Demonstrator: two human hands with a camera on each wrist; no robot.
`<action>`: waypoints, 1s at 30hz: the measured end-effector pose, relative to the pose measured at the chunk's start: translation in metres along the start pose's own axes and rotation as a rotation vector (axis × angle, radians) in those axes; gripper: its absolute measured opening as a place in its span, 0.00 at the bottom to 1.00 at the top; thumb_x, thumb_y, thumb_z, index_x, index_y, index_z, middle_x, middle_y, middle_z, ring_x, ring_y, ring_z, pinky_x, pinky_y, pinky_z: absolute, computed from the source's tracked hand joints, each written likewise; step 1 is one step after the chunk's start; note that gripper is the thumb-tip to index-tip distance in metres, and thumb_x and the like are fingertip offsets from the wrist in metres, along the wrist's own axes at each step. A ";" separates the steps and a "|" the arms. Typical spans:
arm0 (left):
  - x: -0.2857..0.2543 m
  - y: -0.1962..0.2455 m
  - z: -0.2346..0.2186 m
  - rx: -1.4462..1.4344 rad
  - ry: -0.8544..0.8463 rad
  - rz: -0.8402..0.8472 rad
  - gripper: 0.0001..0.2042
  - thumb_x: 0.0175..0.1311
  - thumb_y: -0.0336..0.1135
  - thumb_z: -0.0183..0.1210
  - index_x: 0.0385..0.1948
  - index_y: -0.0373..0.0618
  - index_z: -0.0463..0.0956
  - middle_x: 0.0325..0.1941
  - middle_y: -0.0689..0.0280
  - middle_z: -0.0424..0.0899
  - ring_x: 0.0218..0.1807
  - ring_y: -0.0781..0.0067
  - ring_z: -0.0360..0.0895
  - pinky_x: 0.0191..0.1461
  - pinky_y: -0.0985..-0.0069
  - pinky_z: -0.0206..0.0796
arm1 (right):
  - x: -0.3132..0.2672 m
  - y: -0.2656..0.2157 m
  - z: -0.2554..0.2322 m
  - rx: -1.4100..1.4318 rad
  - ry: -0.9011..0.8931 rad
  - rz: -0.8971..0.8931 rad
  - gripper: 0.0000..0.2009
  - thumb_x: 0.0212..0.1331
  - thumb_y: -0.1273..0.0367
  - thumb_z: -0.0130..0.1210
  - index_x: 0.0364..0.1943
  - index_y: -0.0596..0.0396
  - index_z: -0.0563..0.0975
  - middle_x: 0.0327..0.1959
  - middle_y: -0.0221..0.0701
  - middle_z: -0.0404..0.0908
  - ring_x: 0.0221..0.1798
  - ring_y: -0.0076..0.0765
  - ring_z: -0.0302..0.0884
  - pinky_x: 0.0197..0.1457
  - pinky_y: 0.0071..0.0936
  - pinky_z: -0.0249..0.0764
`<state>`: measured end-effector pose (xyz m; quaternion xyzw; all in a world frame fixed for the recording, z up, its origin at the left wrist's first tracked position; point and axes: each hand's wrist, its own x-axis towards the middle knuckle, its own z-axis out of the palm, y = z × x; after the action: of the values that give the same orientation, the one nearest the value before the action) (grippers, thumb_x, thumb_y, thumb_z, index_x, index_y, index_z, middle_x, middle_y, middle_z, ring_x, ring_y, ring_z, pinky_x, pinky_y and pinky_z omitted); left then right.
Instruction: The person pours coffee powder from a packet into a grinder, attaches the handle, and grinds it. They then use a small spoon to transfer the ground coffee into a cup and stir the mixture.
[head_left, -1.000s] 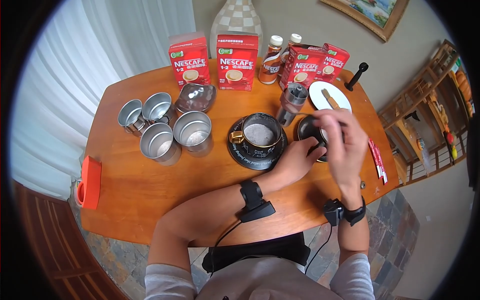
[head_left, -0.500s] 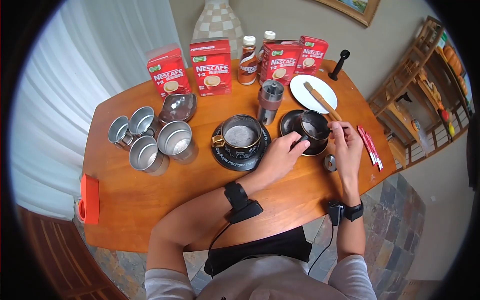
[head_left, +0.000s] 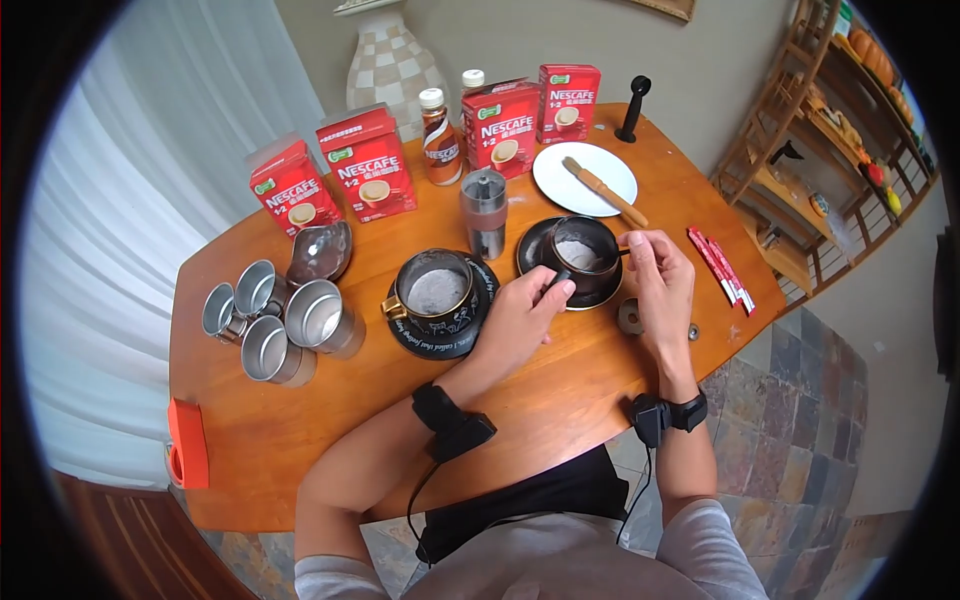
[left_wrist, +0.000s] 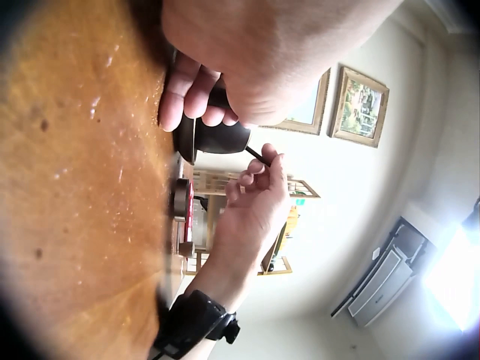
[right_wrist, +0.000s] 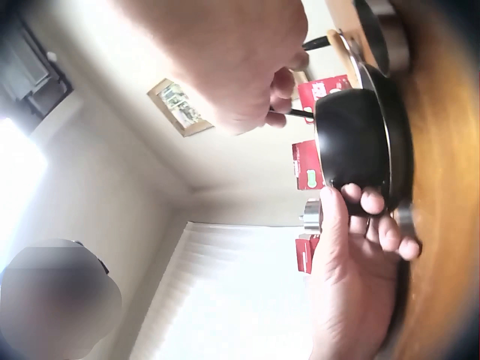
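A small black cup [head_left: 588, 262] stands on a black saucer [head_left: 531, 246] in front of me, with a pale grey surface visible inside it. My left hand [head_left: 520, 315] grips the cup's handle from the near left side. In the right wrist view, the left fingers [right_wrist: 373, 201] curl by the lower side of the cup [right_wrist: 349, 139]. My right hand [head_left: 660, 290] pinches a slim black utensil handle [right_wrist: 302, 114] at the right rim; its lower end is hidden inside the cup. Left of these stands a larger black cup [head_left: 436, 292] with a gold handle and greyish contents.
A metal grinder [head_left: 485, 215] and a white plate [head_left: 560, 180] with a wooden-handled brush [head_left: 600, 185] stand behind the cups. Several metal mugs [head_left: 318, 315] are at left, red Nescafe boxes [head_left: 370, 175] at the back. Red sachets [head_left: 722, 268] lie at right.
My right hand has come down from above the small cup to its right rim. The left hand stays at the cup's handle. The head view has swung to the right.
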<state>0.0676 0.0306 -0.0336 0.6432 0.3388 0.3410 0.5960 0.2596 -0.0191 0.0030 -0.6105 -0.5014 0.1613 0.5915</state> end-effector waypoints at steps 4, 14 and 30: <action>-0.001 -0.001 -0.001 0.010 -0.013 -0.007 0.13 0.79 0.41 0.58 0.40 0.38 0.78 0.32 0.70 0.80 0.24 0.87 0.71 0.27 0.83 0.68 | 0.003 -0.010 -0.011 -0.117 -0.057 -0.039 0.13 0.75 0.64 0.58 0.41 0.62 0.85 0.27 0.32 0.82 0.31 0.27 0.79 0.38 0.27 0.73; -0.005 0.005 -0.002 0.068 -0.032 -0.057 0.13 0.80 0.40 0.57 0.39 0.39 0.78 0.31 0.70 0.79 0.28 0.85 0.74 0.32 0.84 0.70 | 0.010 -0.011 -0.022 -0.221 -0.295 -0.414 0.07 0.68 0.70 0.62 0.42 0.61 0.84 0.34 0.41 0.82 0.38 0.49 0.81 0.44 0.38 0.77; -0.011 0.008 -0.001 0.133 0.001 -0.022 0.11 0.79 0.32 0.55 0.34 0.38 0.77 0.32 0.69 0.77 0.29 0.83 0.75 0.35 0.82 0.71 | 0.024 -0.009 -0.046 -0.162 -0.518 -0.565 0.07 0.65 0.72 0.63 0.43 0.60 0.83 0.38 0.38 0.83 0.42 0.49 0.80 0.46 0.41 0.77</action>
<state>0.0612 0.0215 -0.0256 0.6776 0.3681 0.3115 0.5553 0.3026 -0.0276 0.0313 -0.4321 -0.7937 0.1006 0.4161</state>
